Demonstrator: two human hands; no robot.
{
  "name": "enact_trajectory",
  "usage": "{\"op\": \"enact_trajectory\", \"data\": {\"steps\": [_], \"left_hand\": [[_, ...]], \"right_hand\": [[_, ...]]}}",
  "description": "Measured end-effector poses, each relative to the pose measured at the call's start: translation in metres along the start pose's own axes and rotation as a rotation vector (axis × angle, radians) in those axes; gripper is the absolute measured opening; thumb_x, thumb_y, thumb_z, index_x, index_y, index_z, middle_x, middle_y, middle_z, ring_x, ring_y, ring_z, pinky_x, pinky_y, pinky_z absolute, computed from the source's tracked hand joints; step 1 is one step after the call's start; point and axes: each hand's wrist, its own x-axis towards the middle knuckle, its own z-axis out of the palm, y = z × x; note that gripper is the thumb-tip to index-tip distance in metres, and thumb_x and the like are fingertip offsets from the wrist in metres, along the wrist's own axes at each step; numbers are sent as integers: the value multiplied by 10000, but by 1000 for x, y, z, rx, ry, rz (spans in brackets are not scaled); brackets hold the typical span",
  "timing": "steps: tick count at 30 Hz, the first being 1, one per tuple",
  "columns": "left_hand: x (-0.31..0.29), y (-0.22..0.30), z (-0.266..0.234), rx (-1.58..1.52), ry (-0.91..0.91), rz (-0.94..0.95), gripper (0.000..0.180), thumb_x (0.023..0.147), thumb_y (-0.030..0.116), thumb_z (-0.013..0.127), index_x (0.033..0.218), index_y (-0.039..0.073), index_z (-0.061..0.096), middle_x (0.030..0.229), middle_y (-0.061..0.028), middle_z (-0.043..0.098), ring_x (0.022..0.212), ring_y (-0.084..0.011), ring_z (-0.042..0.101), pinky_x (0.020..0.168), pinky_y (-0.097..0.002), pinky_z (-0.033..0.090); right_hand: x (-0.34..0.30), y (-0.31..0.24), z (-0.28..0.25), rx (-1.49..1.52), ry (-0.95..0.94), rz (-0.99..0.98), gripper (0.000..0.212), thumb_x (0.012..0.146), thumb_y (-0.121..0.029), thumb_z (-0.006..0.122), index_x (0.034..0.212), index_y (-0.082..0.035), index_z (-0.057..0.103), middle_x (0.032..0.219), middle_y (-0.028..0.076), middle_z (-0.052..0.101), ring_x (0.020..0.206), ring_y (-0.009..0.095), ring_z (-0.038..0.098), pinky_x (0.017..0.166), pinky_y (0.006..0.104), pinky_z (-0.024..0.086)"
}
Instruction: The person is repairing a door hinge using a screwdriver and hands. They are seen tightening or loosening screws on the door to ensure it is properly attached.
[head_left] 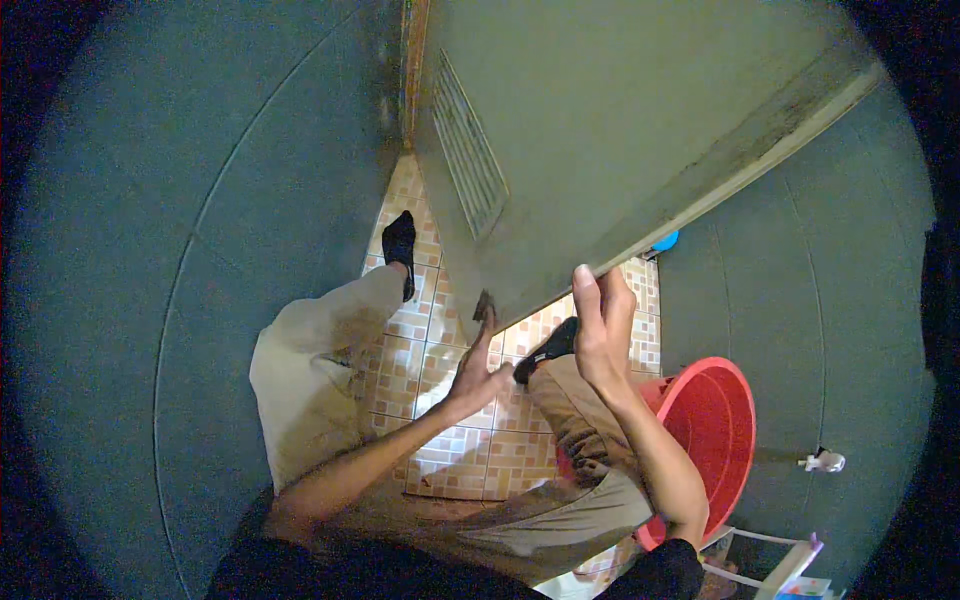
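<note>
A grey-green door [590,130] with a slatted vent [468,150] low on it stands ajar in front of me. My right hand [605,325] is closed around the door's edge, thumb on the near face. My left hand [478,378] reaches to the door's near corner. Its thumb stands apart from its fingers, and its fingertips are at a small dark fitting [483,304] whose kind I cannot make out. Whether the fingertips press on the fitting is unclear.
A large red tub [738,420] stands at my right by the blue-grey wall [770,300]. Near it are a white wall tap [825,461] and a light-coloured rack [790,570]. A blue object [665,241] shows behind the door. My dark-shod feet are on the tiled floor [450,400].
</note>
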Motion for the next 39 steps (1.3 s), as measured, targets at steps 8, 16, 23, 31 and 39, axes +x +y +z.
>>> {"op": "enact_trajectory", "data": {"steps": [8, 16, 23, 31, 39], "left_hand": [[3, 75, -9, 158, 16, 339, 908, 764, 74, 610, 1524, -80, 137, 1585, -293, 174, 1483, -411, 174, 1205, -453, 182], [-1, 75, -10, 197, 62, 352, 879, 761, 65, 589, 1521, -75, 171, 1566, -298, 224, 1470, -424, 207, 1205, -460, 184], [-1, 25, -2, -192, 96, -95, 865, 816, 33, 562, 1556, -4, 115, 1616, -216, 179, 1489, -321, 202, 1199, -373, 198], [-8, 60, -3, 83, 103, 231, 864, 789, 63, 580, 1528, -64, 150, 1571, -318, 181, 1468, -429, 204, 1201, -442, 197], [-10, 52, -2, 136, 135, 277, 855, 791, 65, 574, 1522, -78, 153, 1567, -323, 183, 1467, -442, 198, 1200, -461, 193]], "right_hand": [[1, 7, -6, 13, 21, 36, 423, 974, -337, 567, 1083, 71, 596, 870, 217, 695, 804, 250, 672, 773, 389, 524], [0, 0, 0, 8, 16, 8, 419, 969, -322, 565, 1105, 73, 594, 908, 209, 701, 817, 245, 663, 777, 381, 514], [-2, -2, 2, 0, 9, 18, 394, 965, -304, 559, 1089, 68, 596, 878, 191, 694, 802, 221, 641, 757, 381, 504], [-3, 0, -1, -34, -15, 88, 431, 970, -337, 558, 1100, 73, 595, 878, 192, 692, 806, 219, 632, 769, 384, 500], [-2, -2, -1, -47, -29, 48, 467, 976, -372, 548, 1123, 69, 595, 913, 181, 691, 855, 240, 632, 811, 399, 491]]}}
